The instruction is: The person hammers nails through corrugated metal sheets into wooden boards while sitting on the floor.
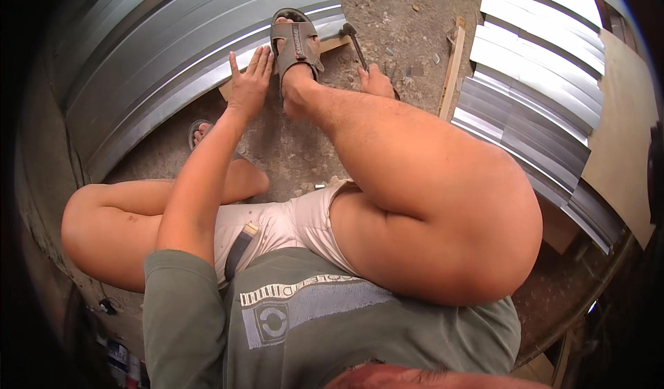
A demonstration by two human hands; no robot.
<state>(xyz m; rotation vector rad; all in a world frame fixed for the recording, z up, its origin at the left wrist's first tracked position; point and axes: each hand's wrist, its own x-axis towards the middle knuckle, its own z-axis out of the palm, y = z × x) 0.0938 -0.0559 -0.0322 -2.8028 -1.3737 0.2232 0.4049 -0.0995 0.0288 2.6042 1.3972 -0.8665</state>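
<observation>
My left hand (250,84) lies with its fingers spread on the near edge of a ribbed silver metal sheet (187,50). Beside those fingers, my sandalled foot (296,46) rests over the sheet's right end. A strip of wood (335,46) shows under that end, at the foot's right. Past my raised right leg, my right hand (377,82) is closed round a hammer (355,44), whose dark head is tilted up toward the wood strip. Most of the right forearm is hidden behind the leg.
Rough, dusty ground (408,29) with small metal scraps lies ahead. A narrow wooden batten (453,67) is on the right, beside stacked shiny metal panels (539,57). A pale board (622,129) stands at the far right. My left foot (200,131) is tucked below the sheet.
</observation>
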